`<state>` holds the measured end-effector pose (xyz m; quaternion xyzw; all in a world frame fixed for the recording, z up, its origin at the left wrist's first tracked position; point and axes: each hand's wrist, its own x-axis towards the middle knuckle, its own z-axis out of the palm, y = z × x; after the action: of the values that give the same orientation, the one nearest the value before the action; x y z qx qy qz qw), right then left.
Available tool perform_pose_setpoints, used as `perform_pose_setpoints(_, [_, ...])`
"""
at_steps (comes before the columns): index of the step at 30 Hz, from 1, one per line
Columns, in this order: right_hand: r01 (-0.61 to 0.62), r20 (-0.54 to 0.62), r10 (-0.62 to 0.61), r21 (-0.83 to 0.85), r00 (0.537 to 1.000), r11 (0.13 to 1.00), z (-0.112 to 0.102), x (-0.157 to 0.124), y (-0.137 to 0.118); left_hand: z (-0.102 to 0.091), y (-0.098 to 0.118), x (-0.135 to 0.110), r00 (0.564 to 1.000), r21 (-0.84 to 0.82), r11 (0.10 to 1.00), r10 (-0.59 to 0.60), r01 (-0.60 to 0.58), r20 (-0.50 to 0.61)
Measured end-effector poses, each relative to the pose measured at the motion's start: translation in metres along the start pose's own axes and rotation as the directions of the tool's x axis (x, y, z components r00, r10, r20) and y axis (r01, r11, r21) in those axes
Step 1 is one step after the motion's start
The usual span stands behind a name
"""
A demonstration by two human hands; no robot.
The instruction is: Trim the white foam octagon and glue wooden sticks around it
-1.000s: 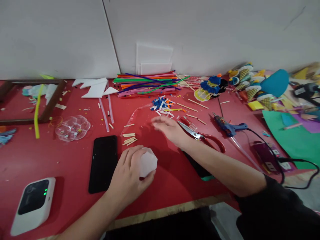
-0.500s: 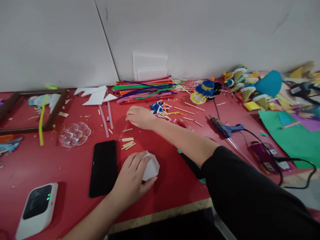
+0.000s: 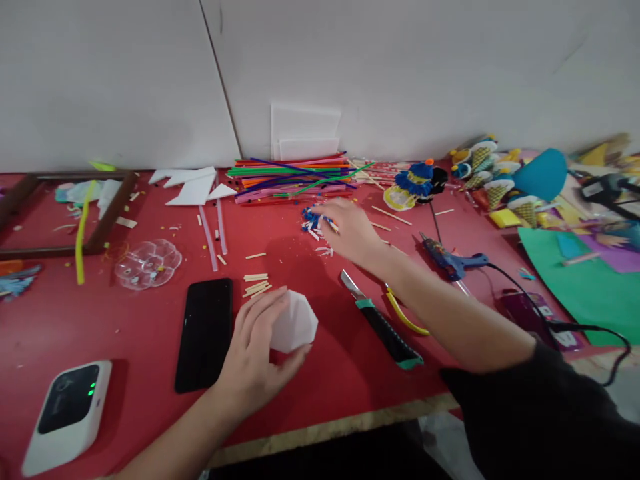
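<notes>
My left hand (image 3: 253, 353) rests on the red table (image 3: 125, 320) near the front edge, its fingers curled round a white faceted foam piece (image 3: 296, 325). My right hand (image 3: 353, 230) reaches across the middle of the table, fingertips at a small pile of cut blue, white and orange straw bits (image 3: 311, 219). Its fingers are smeared by motion, so its grip is unclear. Short wooden sticks (image 3: 256, 283) lie just beyond my left hand.
A black phone (image 3: 205, 333) lies left of my left hand and a white device with green lights (image 3: 67, 413) sits at the front left. A utility knife (image 3: 383, 320), a blue glue gun (image 3: 453, 260), coloured straws (image 3: 295, 175), a clear tray (image 3: 147, 262) and green paper (image 3: 580, 287) surround the hands.
My right hand has swung from the left side of the straw bits over to their right side. The utility knife under my forearm now shows. My left hand stays on the foam piece.
</notes>
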<state>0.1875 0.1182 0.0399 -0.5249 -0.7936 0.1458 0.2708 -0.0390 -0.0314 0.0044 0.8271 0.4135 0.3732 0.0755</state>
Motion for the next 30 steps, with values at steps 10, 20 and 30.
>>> perform_pose_setpoints(10, [-0.263,0.346,0.085,0.510,0.934,0.819,0.008,-0.122,-0.048,0.008,0.002,-0.008,0.991,-0.202,0.970,-0.134,0.136,0.025])
perform_pose_setpoints(20, [-0.019,0.217,-0.083,0.427,0.973,0.904,0.004,-0.126,-0.042,-0.005,0.014,0.016,0.626,-0.530,0.374,-0.640,0.761,0.446])
perform_pose_setpoints(30, [-0.098,0.271,0.282,-0.539,0.920,0.836,-0.033,-0.148,-0.008,-0.001,0.004,0.013,0.522,-0.609,0.190,-0.736,0.770,0.431])
